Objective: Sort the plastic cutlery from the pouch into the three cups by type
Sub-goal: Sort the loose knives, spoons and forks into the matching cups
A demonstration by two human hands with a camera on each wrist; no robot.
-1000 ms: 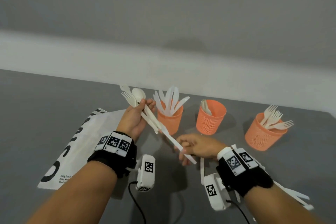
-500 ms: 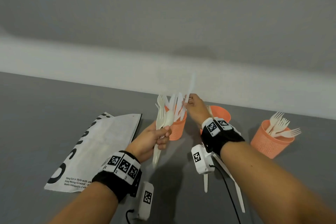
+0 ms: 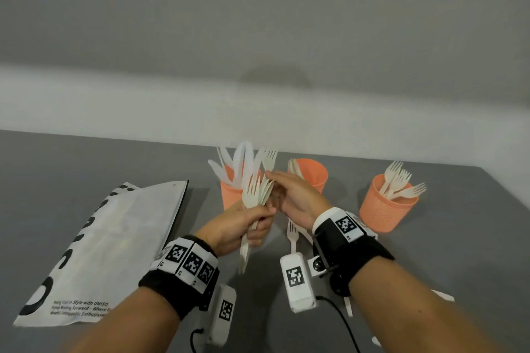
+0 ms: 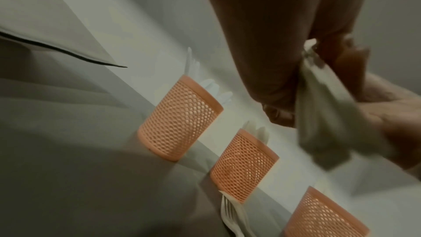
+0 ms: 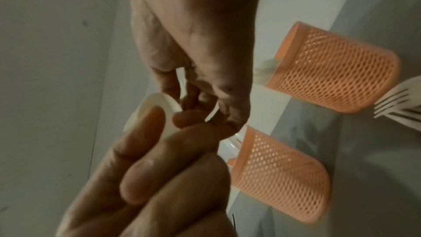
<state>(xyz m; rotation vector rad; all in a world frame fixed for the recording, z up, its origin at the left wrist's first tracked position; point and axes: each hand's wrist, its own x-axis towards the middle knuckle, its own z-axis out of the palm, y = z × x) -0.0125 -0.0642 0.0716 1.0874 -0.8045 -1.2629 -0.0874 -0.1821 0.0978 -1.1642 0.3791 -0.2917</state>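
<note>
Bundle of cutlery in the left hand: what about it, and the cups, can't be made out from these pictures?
- Bundle: head view shows forks; the left hand and right hand hide whatever else it holds. Left wrist view is motion-blurred.
- Middle cup: the right hand covers its front; its contents are too small to name.
- Left cup: the bundle hides much of it.
- Right hand's grip: the right wrist view is too close and blurred to tell.

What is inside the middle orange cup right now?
The middle cup shows a pale utensil or two leaning at its left rim, apparently spoons. The right hand covers its lower front; the bottom is hidden.
</note>
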